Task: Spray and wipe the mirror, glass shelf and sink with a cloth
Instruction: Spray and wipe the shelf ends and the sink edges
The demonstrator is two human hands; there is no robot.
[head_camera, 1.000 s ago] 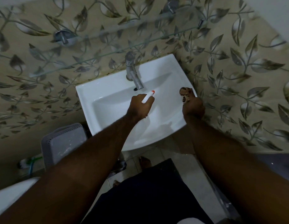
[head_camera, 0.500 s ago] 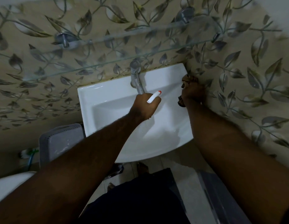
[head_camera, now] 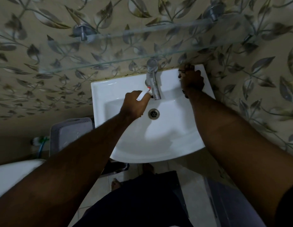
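A person is standing at a white sink (head_camera: 158,141), looking down at it. Dark clothes are showing at the bottom, and bare toes (head_camera: 115,184) are peeking out on the tiled floor (head_camera: 194,190). Two bare arms are reaching forward over the sink.

The left hand (head_camera: 134,106) is hanging over the left side of the bowl, just beside the round metal drain (head_camera: 153,113). It is wrapping its fingers around a white spray bottle (head_camera: 142,95). The bottle's red tip is pointing up toward the tap (head_camera: 153,81) and is sitting very near it.

The right hand (head_camera: 192,80) is pressing down on the back right corner of the sink, close to the wall. It is closing around a dark brown cloth (head_camera: 185,69), and a bit of the cloth is sticking out past the fingers at the sink's back edge.

To the left of the sink, a grey basket (head_camera: 68,133) is standing low down, and something white and curved (head_camera: 16,174) is showing in the near left corner.

Behind the sink, the wall (head_camera: 44,95) is showing a leaf pattern. Above the tap, a glass shelf (head_camera: 109,51) is running across the wall, held by shiny metal pegs (head_camera: 82,32). The leaves are showing right through the glass.
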